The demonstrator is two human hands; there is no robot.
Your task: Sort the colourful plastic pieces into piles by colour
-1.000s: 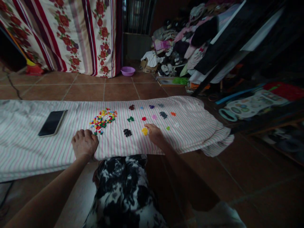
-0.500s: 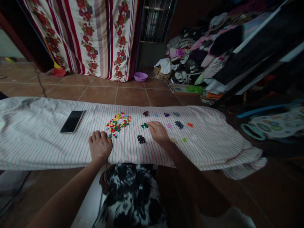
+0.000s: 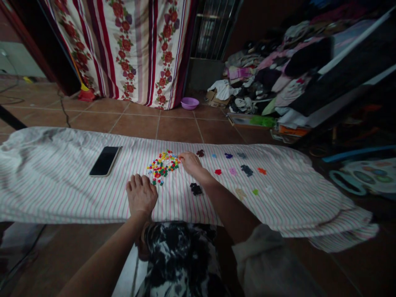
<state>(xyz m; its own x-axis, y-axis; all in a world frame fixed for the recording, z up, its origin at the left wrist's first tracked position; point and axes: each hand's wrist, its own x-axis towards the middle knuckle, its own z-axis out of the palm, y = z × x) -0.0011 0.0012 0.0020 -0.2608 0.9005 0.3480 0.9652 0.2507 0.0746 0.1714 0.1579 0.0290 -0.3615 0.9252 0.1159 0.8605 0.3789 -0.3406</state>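
A mixed pile of small coloured pieces, perhaps beads, (image 3: 163,166) lies on the striped cloth (image 3: 102,202). My right hand (image 3: 192,165) is at the pile's right edge, fingertips pinched together; anything between them is too small to make out. My left hand (image 3: 141,194) lies flat on the cloth just below the pile, its fingers spread. Sorted by colour, little groups sit to the right: black (image 3: 195,189), dark red (image 3: 200,153), red (image 3: 218,172), pink (image 3: 232,170), dark grey (image 3: 246,170) and orange (image 3: 262,170). The green group is hidden behind my right hand.
A phone (image 3: 105,161) lies on the cloth to the left. More small groups, purple (image 3: 228,155), beige (image 3: 240,193) and lime green (image 3: 255,192), are at the right. Beyond, a purple basin (image 3: 189,103) and heaped clothes (image 3: 272,74) stand on the tiled floor.
My right hand has moved left from the green group to the mixed pile's edge. A red group shows where the hand had covered it. My left hand stays on the cloth; the view has shifted.
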